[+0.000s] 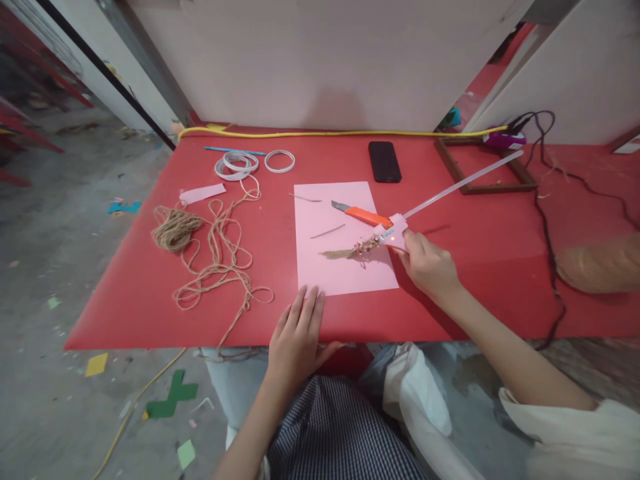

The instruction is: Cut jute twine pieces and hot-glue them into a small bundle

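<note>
We see the glue gun (397, 230) above the right part of the pink paper (315, 277), the right hand (431, 267) wrapped about its handle; its nozzle end is at the flower heads of the dried bouquet (367, 245), though we cannot tell whether they touch. The left hand (296, 333) lies flat, palm down, fingers straight and close together, fingertips at the paper's near edge.

We judge the gun light and stiff, best held by the handle, well clear of a nozzle that may be hot; the long glue stick (465, 183) jutting from its back probably makes it a little tail-heavy. The bouquet lies on the paper — dry, nearly weightless and brittle, we expect; we would pinch it gently by the stems, as the heads may crumble.

As for writing, a small label (387, 234) sits on the gun, too small for us to read; the dark phone (385, 162) shows no legible brand.
</note>
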A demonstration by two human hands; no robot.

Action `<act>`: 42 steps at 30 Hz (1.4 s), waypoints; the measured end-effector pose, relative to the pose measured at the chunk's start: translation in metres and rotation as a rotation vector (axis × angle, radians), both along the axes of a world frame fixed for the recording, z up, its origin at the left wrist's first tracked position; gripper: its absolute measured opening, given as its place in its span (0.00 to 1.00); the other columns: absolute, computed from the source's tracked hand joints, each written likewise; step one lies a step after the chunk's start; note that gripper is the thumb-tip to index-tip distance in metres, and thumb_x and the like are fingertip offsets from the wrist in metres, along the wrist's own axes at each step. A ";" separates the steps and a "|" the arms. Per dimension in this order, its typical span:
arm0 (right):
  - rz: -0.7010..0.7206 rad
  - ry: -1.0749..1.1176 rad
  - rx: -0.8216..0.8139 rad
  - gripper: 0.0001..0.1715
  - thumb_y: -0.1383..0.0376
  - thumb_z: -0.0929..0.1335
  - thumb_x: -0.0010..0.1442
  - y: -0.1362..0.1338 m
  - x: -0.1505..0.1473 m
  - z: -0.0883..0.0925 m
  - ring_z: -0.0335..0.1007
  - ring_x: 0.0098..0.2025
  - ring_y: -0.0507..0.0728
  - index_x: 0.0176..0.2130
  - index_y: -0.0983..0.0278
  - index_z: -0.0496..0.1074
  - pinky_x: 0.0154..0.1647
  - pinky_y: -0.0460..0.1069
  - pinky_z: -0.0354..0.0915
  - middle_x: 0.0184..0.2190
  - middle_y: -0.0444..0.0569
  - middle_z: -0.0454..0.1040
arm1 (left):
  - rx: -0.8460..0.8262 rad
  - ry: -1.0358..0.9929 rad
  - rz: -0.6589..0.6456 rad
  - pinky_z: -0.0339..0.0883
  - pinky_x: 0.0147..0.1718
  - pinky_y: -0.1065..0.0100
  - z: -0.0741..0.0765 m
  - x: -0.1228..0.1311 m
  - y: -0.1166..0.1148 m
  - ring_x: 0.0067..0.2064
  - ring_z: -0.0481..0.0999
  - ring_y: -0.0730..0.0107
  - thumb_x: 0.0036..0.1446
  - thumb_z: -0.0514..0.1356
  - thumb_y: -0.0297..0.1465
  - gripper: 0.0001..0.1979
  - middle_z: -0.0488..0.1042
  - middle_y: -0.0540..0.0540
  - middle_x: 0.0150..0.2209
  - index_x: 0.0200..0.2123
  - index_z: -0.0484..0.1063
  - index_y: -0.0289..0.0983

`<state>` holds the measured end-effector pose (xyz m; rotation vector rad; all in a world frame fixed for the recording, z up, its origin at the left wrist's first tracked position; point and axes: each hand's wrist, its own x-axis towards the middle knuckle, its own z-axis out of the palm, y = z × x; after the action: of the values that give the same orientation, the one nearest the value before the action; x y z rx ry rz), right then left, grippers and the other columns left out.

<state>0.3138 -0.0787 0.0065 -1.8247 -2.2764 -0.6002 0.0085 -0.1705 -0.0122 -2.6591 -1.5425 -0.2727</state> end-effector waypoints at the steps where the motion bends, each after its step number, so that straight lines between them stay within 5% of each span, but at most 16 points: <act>1: 0.004 0.001 -0.001 0.29 0.56 0.52 0.74 0.000 0.000 0.000 0.69 0.32 0.58 0.55 0.73 0.69 0.30 0.49 0.57 0.34 0.56 0.74 | -0.003 0.001 0.002 0.61 0.60 0.60 0.000 0.000 0.000 0.69 0.63 0.51 0.65 0.52 0.53 0.39 0.63 0.40 0.69 0.69 0.62 0.32; 42: -0.058 -0.041 0.007 0.28 0.57 0.54 0.75 0.004 -0.002 0.002 0.68 0.30 0.57 0.57 0.73 0.68 0.28 0.49 0.55 0.36 0.57 0.76 | 0.023 -0.018 -0.001 0.61 0.59 0.60 -0.001 0.000 0.000 0.68 0.64 0.51 0.65 0.51 0.53 0.39 0.64 0.39 0.68 0.68 0.64 0.31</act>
<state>0.3117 -0.0752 0.0083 -1.8977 -2.2508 -0.6600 0.0089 -0.1710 -0.0129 -2.6469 -1.5337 -0.3131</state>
